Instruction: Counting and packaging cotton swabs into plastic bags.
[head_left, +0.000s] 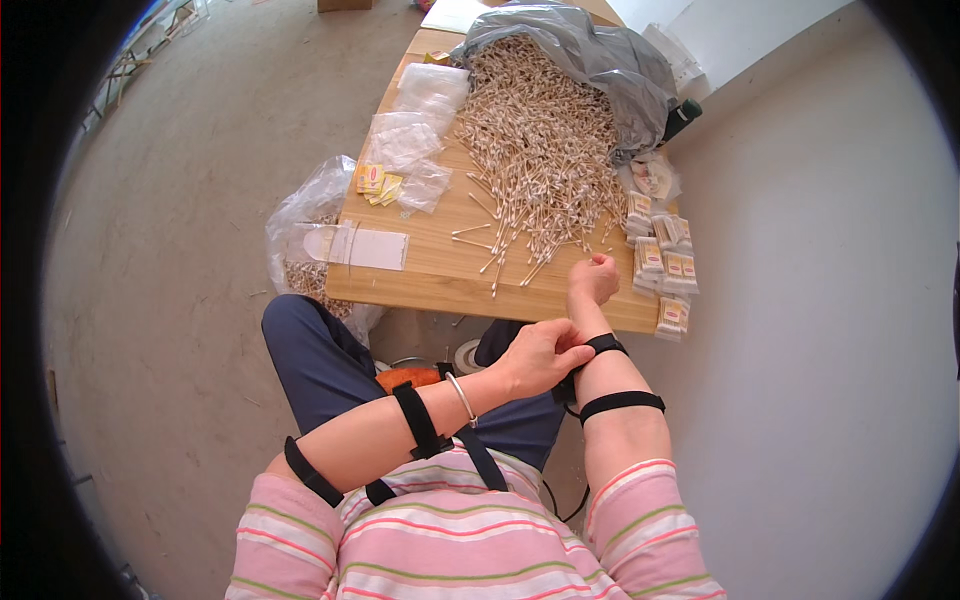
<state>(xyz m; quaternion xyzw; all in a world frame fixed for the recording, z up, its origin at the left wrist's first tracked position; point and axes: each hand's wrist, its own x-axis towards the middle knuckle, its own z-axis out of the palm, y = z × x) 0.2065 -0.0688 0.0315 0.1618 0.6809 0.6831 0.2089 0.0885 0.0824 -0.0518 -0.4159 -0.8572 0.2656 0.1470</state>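
The left hand (540, 355) reaches across the body and its fingers curl on the black strap (603, 345) around the right wrist. The right hand (594, 277) is curled into a loose fist at the near edge of the tabletop (440, 275). I cannot tell if it holds anything. Just beyond it lies a big pile of cotton swabs (535, 140), spilling out of a grey plastic bag (600, 55). Small filled packets (665, 260) sit in rows to the right of the fist. Clear little bags (415, 135) and yellow paper tags (378, 183) lie on the left side.

The fist is very near the loose swabs, so I think a bump could knock some off the edge onto the floor. A hard pull could also slide the strap out of place.

The right arm is straight out in front. The left arm is bent across the lap.
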